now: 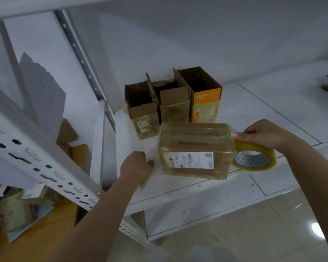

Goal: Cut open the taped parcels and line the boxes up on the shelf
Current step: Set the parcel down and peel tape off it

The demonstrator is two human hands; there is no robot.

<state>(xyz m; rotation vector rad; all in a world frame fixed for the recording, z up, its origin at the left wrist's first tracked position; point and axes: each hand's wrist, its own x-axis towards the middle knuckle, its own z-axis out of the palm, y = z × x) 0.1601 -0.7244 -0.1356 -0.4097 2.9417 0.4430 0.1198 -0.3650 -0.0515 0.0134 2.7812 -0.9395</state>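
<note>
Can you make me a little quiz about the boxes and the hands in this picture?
1. How many open boxes stand in a row at the back of the shelf?
2. True or false: the parcel in front is already cut open.
3. What does the right hand hold? A) scissors B) tape roll C) a pen

Key:
1. Three, the rightmost being the orange box.
2. False: it is wrapped in tape all round.
3. B. The left hand is beside the parcel, gripping something yellowish that I cannot make out.
</note>
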